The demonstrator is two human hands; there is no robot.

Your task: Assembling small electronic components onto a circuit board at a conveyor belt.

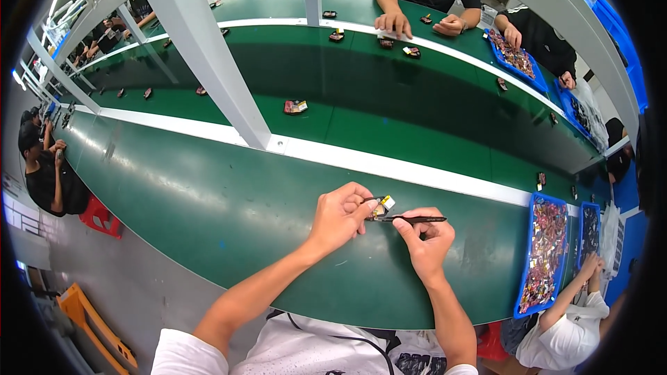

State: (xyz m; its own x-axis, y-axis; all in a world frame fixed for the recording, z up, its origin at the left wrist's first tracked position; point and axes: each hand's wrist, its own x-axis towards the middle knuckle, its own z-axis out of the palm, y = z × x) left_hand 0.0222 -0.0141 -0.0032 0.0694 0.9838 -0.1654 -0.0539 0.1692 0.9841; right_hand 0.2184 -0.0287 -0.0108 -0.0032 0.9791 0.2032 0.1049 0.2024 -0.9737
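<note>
My left hand (338, 214) pinches a small electronic part (381, 205) with a yellow and white end, held just above the green bench (208, 194). My right hand (426, 236) grips black tweezers (414, 219) lying level, their tip touching the small part. Both hands meet near the middle of the bench, close to my body. The underside of the part is hidden by my left fingers.
A blue tray (546, 253) full of small parts lies to my right, with another person's hand (590, 264) beside a second tray (590, 230). A white post (208, 62) rises ahead. Small parts (295, 106) ride on the far belt. People sit across and at left.
</note>
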